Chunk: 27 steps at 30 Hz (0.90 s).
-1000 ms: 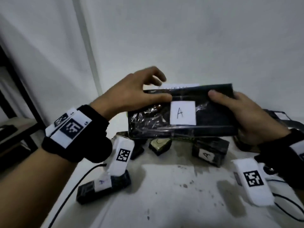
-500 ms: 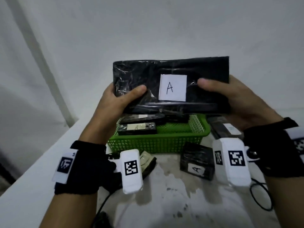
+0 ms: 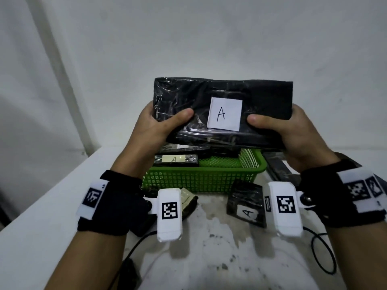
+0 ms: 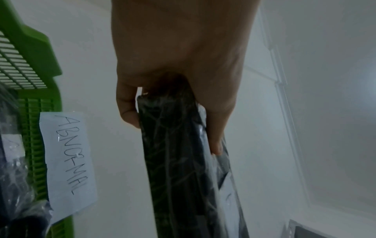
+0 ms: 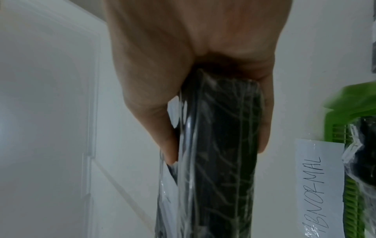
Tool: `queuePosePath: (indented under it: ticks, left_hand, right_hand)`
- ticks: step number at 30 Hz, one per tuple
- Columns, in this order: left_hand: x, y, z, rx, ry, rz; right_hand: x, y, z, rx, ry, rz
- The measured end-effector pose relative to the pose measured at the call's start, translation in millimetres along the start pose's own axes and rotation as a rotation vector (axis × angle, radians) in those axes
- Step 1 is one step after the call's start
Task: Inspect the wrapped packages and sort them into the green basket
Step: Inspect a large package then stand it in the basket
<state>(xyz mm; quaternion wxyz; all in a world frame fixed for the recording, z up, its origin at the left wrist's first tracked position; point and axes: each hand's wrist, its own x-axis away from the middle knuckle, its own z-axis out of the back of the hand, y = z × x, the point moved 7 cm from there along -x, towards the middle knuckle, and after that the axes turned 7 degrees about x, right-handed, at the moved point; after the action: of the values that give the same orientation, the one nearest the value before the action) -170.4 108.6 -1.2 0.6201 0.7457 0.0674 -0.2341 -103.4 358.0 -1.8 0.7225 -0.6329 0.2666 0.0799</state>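
A flat black package (image 3: 224, 97) wrapped in clear film, with a white label marked A, is held up in the air above the green basket (image 3: 201, 176). My left hand (image 3: 159, 126) grips its left end, thumb on the front face, fingers behind. My right hand (image 3: 280, 130) grips the right end the same way. The left wrist view shows the package (image 4: 183, 161) edge-on between thumb and fingers, and so does the right wrist view, with the package (image 5: 221, 161) in it. The basket holds black packages, one with an A label (image 3: 173, 159). A paper label reading ABNORMAL (image 4: 69, 161) hangs on the basket wall.
A small black package marked A (image 3: 247, 204) lies on the white table (image 3: 209, 258) in front of the basket. Another small package (image 3: 188, 201) lies by my left wrist, a long one (image 3: 280, 166) right of the basket. Black cables trail near both wrists. A white wall stands close behind.
The view swung from the table's left part to the basket. My left hand shifted from the package's top edge to its left end, and both hands now hold the package over the basket.
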Motion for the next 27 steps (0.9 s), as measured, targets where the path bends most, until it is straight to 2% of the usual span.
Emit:
queuePosePath:
  ticks: [2, 4, 6, 7, 9, 11, 13, 16, 19, 22, 27]
  left_hand:
    - [1.9, -0.3, 0.3, -0.052, 0.004, 0.008]
    - [3.0, -0.3, 2.5, -0.244, 0.02, -0.037]
    - [4.5, 0.4, 7.3, -0.401, 0.062, -0.075]
    - [3.8, -1.1, 9.8, -0.384, 0.069, -0.062]
    - [1.5, -7.2, 10.2, -0.162, 0.054, 0.028]
    - [0.4, -10.5, 7.4, 0.032, 0.05, 0.083]
    - [0.5, -10.1, 3.0, 0.041, 0.06, 0.048]
    - [-0.4, -12.9, 0.9, -0.006, 0.081, -0.014]
    - [-1.5, -12.3, 1.9, 0.009, 0.083, -0.056]
    - [-1.4, -11.0, 0.0, 0.013, 0.039, -0.098]
    - [-4.1, -17.4, -1.8, 0.03, 0.0, -0.074]
  right_hand:
    - [0.8, -1.8, 1.3, 0.0, 0.027, 0.018]
    - [2.2, -3.3, 3.3, 0.032, 0.078, 0.054]
    - [6.1, -7.4, 4.8, 0.185, 0.118, 0.119]
    - [7.6, -9.6, 4.6, 0.306, 0.128, 0.148]
    - [10.1, -12.2, 5.7, 0.52, 0.155, 0.163]
    - [9.5, -6.1, 9.2, 0.593, 0.193, 0.12]
    - [8.3, 3.4, 7.7, 0.525, 0.178, 0.061]
    - [6.6, 13.7, -1.4, 0.249, 0.122, -0.011]
    - [4.3, 22.3, -4.5, 0.029, 0.18, -0.105]
    - [4.0, 27.9, -1.8, 0.057, 0.252, -0.071]
    - [3.2, 27.1, 5.6, 0.022, 0.284, -0.059]
